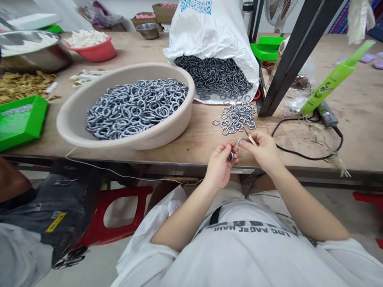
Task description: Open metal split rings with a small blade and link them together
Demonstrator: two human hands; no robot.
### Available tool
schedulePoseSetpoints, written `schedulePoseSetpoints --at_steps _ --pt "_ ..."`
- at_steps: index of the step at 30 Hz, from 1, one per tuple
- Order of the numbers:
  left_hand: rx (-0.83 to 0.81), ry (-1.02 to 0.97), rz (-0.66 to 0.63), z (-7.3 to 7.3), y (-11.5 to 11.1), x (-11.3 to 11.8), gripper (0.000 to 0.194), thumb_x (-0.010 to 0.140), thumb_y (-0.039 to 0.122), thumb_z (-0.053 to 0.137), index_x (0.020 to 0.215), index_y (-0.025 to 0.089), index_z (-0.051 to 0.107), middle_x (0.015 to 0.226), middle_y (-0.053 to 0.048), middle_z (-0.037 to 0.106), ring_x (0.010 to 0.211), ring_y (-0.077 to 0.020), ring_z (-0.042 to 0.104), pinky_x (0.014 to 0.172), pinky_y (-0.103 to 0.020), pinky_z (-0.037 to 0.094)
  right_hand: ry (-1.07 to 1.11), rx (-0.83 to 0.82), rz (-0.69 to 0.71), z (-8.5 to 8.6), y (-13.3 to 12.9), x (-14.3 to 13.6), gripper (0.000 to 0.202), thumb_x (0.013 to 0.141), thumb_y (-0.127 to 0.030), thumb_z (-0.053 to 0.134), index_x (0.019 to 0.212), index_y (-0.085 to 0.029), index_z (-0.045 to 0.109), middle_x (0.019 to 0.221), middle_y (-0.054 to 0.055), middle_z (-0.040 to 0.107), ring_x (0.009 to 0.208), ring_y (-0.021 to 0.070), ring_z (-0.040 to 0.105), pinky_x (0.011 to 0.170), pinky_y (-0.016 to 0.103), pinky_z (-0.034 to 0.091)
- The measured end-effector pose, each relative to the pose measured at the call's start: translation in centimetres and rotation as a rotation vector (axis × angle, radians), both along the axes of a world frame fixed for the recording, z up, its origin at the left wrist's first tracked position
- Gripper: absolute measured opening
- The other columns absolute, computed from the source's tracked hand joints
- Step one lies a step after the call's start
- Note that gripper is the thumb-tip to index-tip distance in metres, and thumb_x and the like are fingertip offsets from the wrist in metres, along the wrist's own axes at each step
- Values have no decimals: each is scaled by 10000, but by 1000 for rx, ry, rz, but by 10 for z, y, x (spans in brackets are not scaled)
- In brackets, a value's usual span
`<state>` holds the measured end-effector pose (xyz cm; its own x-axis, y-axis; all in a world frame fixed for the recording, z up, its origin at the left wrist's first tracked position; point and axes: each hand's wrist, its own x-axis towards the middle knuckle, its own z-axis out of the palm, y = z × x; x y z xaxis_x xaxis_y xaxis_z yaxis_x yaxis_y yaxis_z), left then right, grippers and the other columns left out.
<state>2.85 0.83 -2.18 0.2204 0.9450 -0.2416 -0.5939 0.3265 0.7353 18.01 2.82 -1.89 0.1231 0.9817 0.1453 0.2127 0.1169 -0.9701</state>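
My left hand [220,164] is closed at the table's front edge, its fingers curled round a grey ring [231,156]. Close beside it, my right hand [265,151] pinches another grey ring [239,142] between thumb and finger. A thin pointed tool with a pale handle [250,138] also sticks out of my right hand; its exact kind cannot be made out. Just beyond my hands lies a loose pile of grey rings [236,117]. Behind the pile, a white sack [209,40] lies with its mouth towards me, full of darker-looking rings [214,75].
A large beige basin [125,144] of grey rings stands left of my hands. On the right are a black metal post [295,59], a green tube [332,81] and a black cable [308,156]. Another person [60,207] sits at the left.
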Motion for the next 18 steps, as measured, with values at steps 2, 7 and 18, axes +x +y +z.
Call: schedulePoseSetpoints --at_steps 2,7,18 --pt "76 38 25 -2 -5 11 301 859 441 686 890 150 617 751 18 557 606 -63 477 558 -182 406 178 -10 -36 0 -17 -18 316 747 -433 776 763 -208 556 713 -20 625 656 135 573 644 274 476" --pt "236 144 84 0 -16 19 391 832 526 692 760 168 552 711 33 514 608 -68 414 585 -187 369 299 33 -45 -1 -40 -34 264 812 -418 744 808 -230 560 752 -29 577 681 127 558 661 266 508" --pt "175 164 35 10 -21 12 462 816 589 674 698 166 530 607 42 401 531 -69 318 503 -193 303 241 51 231 1 -41 -13 299 836 -466 728 1023 -250 641 875 7 672 721 159 628 679 307 536"
